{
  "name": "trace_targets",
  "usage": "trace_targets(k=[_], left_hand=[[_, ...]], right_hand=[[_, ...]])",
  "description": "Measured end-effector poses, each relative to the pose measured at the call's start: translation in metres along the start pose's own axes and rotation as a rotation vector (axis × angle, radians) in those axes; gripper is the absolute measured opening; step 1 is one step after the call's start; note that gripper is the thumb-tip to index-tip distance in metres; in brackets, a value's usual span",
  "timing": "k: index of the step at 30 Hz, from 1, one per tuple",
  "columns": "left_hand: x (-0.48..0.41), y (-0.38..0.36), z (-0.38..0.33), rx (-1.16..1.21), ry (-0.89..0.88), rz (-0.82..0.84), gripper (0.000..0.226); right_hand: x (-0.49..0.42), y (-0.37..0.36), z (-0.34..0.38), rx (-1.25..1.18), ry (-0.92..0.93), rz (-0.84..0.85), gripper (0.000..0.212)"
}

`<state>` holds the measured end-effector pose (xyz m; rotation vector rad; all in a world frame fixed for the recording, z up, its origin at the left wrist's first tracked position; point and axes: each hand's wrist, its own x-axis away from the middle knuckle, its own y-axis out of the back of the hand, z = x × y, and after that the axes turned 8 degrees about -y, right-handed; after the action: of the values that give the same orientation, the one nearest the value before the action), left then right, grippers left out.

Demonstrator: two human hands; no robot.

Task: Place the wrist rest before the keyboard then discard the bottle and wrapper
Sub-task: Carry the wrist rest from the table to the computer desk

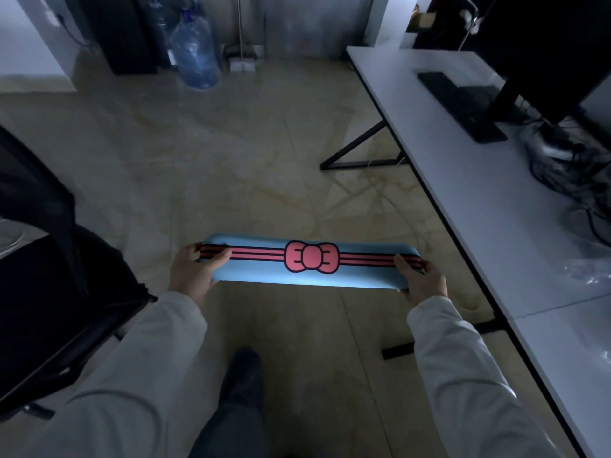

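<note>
I hold a long blue wrist rest with pink stripes and a pink bow level over the floor, in front of my body. My left hand grips its left end and my right hand grips its right end. A black keyboard lies on the white desk at the right, under a dark monitor. A crumpled clear plastic wrapper lies at the desk's right edge. No small bottle is visible.
A black chair stands at my left. A large water jug sits on the floor at the back. Tangled cables lie on the desk behind the keyboard. The desk's black leg frame crosses the floor.
</note>
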<state>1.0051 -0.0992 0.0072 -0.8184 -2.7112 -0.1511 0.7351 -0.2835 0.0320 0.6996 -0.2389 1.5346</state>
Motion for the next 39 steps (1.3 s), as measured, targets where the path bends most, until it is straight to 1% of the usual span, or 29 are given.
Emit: trace_targets(k=[2,5,7,8,9,12,13,14,17,20,22,23,25,28,30,33,39], left_hand=[[-0.034,-0.006,-0.021,0.004,-0.008,0.022,0.026],[-0.083,-0.014,-0.049,-0.005,-0.024,0.080,0.033],[-0.116,-0.018,-0.064,0.002,-0.032,0.097,0.019],[-0.132,-0.021,-0.071,0.002,-0.029,0.104,0.016],[-0.149,-0.025,-0.077,0.005,-0.023,0.109,0.019],[-0.193,-0.038,-0.089,-0.019,-0.004,0.134,0.061],[-0.206,-0.043,-0.091,-0.016,0.007,0.149,0.069],[-0.217,-0.050,-0.092,-0.014,0.021,0.163,0.071],[-0.247,-0.078,-0.094,-0.015,0.031,0.180,0.060],[-0.275,-0.115,-0.100,-0.025,0.031,0.193,0.052],[-0.293,-0.142,-0.106,-0.021,0.017,0.216,0.040],[-0.304,-0.154,-0.109,-0.024,0.012,0.221,0.038],[-0.326,-0.181,-0.120,-0.041,0.015,0.225,0.044],[-0.359,-0.218,-0.138,-0.076,0.009,0.236,0.049],[-0.376,-0.242,-0.149,-0.074,0.000,0.239,0.055],[-0.403,-0.276,-0.162,-0.072,-0.001,0.239,0.054],[-0.469,-0.323,-0.174,-0.133,0.013,0.307,0.048]], right_hand=[[-0.013,-0.022,0.023,-0.027,-0.005,-0.010,0.049],[-0.030,-0.051,0.055,-0.079,-0.014,-0.036,0.050],[-0.039,-0.069,0.074,-0.100,-0.016,-0.059,0.050],[-0.045,-0.078,0.082,-0.109,-0.019,-0.070,0.050],[-0.052,-0.086,0.089,-0.122,-0.019,-0.073,0.049],[-0.071,-0.106,0.107,-0.136,-0.024,-0.101,0.047],[-0.078,-0.110,0.111,-0.139,-0.030,-0.117,0.047],[-0.085,-0.112,0.115,-0.140,-0.038,-0.133,0.047],[-0.109,-0.116,0.126,-0.134,-0.065,-0.174,0.048],[-0.139,-0.117,0.141,-0.179,-0.103,-0.200,0.048],[-0.162,-0.118,0.154,-0.191,-0.096,-0.216,0.050],[-0.175,-0.118,0.161,-0.200,-0.090,-0.217,0.050],[-0.202,-0.118,0.179,-0.235,-0.078,-0.215,0.046],[-0.238,-0.117,0.209,-0.256,-0.087,-0.212,0.032],[-0.260,-0.116,0.228,-0.259,-0.083,-0.210,0.030],[-0.292,-0.118,0.256,-0.263,-0.084,-0.235,0.032],[-0.344,-0.132,0.291,-0.264,-0.120,-0.279,0.048]])
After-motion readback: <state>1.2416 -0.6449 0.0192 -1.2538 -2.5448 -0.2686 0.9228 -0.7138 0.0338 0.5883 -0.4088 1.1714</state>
